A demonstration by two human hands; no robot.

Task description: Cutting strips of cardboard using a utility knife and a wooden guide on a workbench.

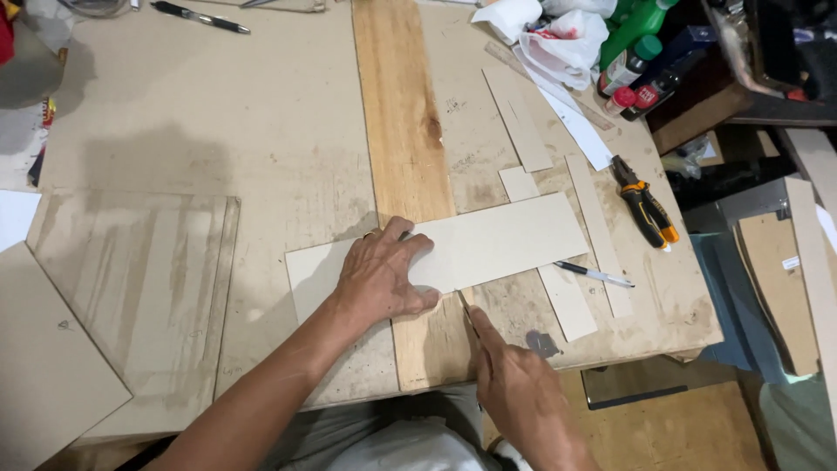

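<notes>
1. A long rectangular sheet of grey cardboard [471,249] lies flat across the middle of the frame, over a pale wooden plank [405,131] that runs from the top edge down to the near edge of the desk [218,113].
2. The left hand [384,275] lies on the sheet left of centre, fingers spread and pressed flat, pinning it to the plank.
3. The right hand [514,384], lower centre, is closed around a thin blade-like tool [465,307] with its tip at the sheet's lower edge; what kind of tool it is cannot be told.
4. To do this cleanly, I judge the left fingers should stay clear of the blade's path, pressure should stay even, and the cut should stay over the plank.
5. To the right lie a black pen [593,275], narrow cardboard strips [571,301] and orange-handled pliers [647,209].
6. Bottles [636,52] and a crumpled bag [558,39] crowd the upper right; another pen [200,17] sits upper left.
</notes>
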